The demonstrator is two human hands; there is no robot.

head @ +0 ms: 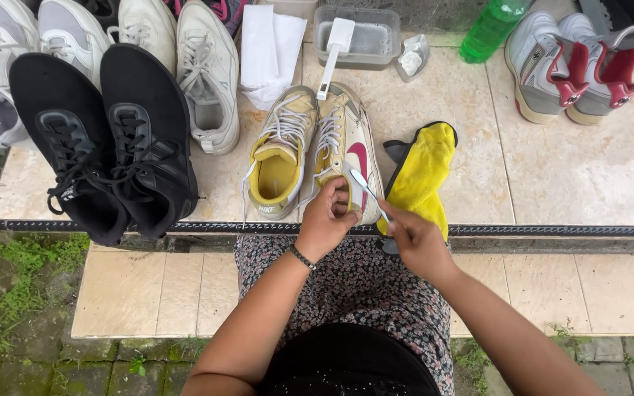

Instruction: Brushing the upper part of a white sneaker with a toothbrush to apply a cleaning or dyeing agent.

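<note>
- Your left hand (328, 213) had its fingers (337, 192) curled over the heel of the cream sneaker with the red swoosh (348, 150), clamped on its rim, with a dark beaded bracelet (303, 257) at the wrist.
- Your right hand (414, 236) had its fingers clenched around the handle of a small white brush (367, 187), whose head lay against the side of that sneaker, near the heel.
- Both forearms rose from the lower edge of the view and met over your lap, covered by a floral skirt (365, 290).
- The held sneaker stood on the tiled step (552, 176), toe pointing away from you, touching its mate (282, 150), which had a yellow lining.
- A yellow cloth (423, 169) with a dark edge lay just right of the sneaker, draped over the step's edge.
- Beyond the pair's toes sat a grey plastic tub (357, 37) with a white-handled brush (334, 51) leaning out of it.
- Folded white paper (269, 51) lay left of the tub; a green bottle (493, 29) lay to its right.
- A pair of black sneakers (108, 132) stood to the left, with white and grey shoes (148, 44) behind them.
- A grey pair with red tongues (570, 70) stood at far right.
</note>
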